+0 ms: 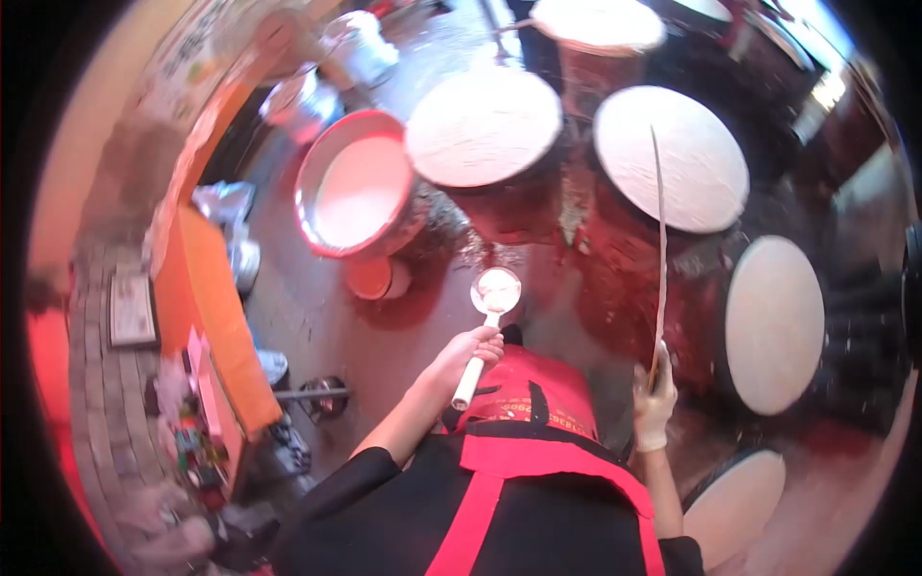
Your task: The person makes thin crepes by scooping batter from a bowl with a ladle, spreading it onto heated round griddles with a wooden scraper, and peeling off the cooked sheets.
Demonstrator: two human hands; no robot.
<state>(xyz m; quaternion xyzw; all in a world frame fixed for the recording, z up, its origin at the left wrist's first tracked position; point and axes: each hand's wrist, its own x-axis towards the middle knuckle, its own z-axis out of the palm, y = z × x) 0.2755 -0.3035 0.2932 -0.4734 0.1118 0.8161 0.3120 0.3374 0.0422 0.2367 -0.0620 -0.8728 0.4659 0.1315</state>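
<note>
My left hand (471, 352) is wrapped round the pale handle of a ladle (497, 291), whose round bowl has whitish stuff in it. My right hand (655, 398), in a pale glove, grips the lower end of a long thin stick (661, 226). The stick points up and away, its far tip over a round griddle (672, 158) covered with a white layer; I cannot tell if it touches. Beyond the ladle stands a red-rimmed bucket (362, 182) of pale batter, and right of it another white-covered griddle (485, 127).
More white-topped round griddles stand at the right (775, 324), lower right (740, 504) and far back (600, 24). A small reddish tub (378, 278) sits below the bucket. An orange counter (216, 317) runs along the left. The floor looks wet.
</note>
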